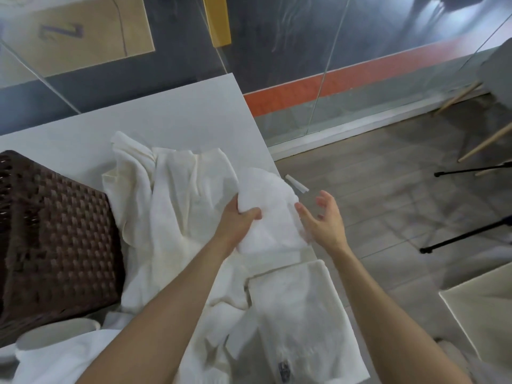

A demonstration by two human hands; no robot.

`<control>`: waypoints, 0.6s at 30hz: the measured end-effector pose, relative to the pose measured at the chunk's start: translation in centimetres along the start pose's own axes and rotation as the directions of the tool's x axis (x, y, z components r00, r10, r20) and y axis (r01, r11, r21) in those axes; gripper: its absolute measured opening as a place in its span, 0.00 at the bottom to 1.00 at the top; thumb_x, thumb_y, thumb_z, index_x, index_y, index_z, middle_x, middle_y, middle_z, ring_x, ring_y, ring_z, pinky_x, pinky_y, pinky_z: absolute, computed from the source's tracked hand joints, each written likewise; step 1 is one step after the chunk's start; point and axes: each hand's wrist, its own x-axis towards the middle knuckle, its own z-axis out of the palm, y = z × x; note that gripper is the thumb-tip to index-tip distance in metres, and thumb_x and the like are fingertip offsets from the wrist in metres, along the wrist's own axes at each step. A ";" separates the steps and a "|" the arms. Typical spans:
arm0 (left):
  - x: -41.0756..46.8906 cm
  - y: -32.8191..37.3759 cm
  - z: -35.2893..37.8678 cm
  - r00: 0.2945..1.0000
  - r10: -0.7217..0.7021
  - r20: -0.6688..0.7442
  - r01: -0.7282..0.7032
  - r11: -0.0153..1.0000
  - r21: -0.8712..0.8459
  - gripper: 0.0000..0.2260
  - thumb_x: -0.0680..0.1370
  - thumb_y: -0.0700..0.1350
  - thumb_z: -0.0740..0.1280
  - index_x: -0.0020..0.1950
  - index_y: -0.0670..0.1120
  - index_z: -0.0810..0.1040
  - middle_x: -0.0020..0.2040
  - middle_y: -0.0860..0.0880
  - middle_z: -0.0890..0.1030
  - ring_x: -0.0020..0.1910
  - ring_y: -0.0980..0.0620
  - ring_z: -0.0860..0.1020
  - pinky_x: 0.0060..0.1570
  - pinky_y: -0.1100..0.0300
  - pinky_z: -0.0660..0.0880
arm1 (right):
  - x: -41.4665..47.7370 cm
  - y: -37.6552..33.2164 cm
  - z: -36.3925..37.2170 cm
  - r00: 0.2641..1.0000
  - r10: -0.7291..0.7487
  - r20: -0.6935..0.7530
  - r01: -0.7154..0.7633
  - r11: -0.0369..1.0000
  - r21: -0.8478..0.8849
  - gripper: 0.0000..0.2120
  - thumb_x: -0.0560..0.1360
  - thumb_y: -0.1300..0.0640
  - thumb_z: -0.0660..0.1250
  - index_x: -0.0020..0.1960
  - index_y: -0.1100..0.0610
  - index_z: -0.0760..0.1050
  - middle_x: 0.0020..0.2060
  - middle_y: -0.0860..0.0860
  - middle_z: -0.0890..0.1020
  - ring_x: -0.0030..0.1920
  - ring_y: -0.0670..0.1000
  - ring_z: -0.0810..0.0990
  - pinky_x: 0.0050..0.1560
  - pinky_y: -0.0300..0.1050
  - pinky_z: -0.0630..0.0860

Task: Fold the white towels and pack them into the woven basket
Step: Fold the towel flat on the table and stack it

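While the left hand (238,220) grips a bunched white towel (266,195) at frame centre over the desk (180,106), the right hand (322,220) hangs open beside it, fingers spread. Likely the pick-up before folding: next, find an edge and spread it. Its long axis runs roughly top-to-bottom; the woven basket (55,231) sits left.

The towel (266,195) bunched in my left hand (238,220) is soft white terry cloth, matt and nubbly; the basket (55,231) is dark brown woven wicker with a faint sheen; the tabletop (180,112) is smooth, matt white; the floor (388,176) looks like grey wood planks; the glass panel (360,65) is glossy.
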 end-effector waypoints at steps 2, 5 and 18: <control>-2.4 1.8 -1.6 0.988 0.125 0.089 -0.124 0.992 -0.023 0.25 0.75 0.36 0.73 0.68 0.56 0.78 0.60 0.56 0.86 0.59 0.56 0.84 0.55 0.60 0.80 | -1.0 -0.8 -1.4 0.996 0.093 0.002 -0.090 0.959 0.271 0.33 0.74 0.31 0.73 0.71 0.48 0.74 0.66 0.48 0.81 0.65 0.47 0.81 0.65 0.46 0.78; -6.8 4.5 -4.1 0.959 0.188 0.211 -0.154 0.974 -0.166 0.29 0.70 0.37 0.73 0.71 0.50 0.78 0.63 0.48 0.86 0.61 0.48 0.85 0.58 0.53 0.84 | -2.7 -2.7 -2.8 0.939 0.253 0.233 -0.342 0.602 0.721 0.35 0.79 0.29 0.65 0.70 0.58 0.79 0.58 0.55 0.87 0.57 0.55 0.87 0.55 0.51 0.83; -20.8 -7.0 -4.0 0.981 -0.111 0.161 0.171 0.887 -0.429 0.21 0.69 0.43 0.77 0.62 0.42 0.84 0.54 0.41 0.89 0.50 0.42 0.88 0.49 0.49 0.85 | -22.0 -1.1 -6.0 0.807 0.086 0.584 -0.464 0.704 0.538 0.35 0.77 0.31 0.71 0.73 0.55 0.78 0.64 0.60 0.84 0.65 0.61 0.84 0.70 0.60 0.75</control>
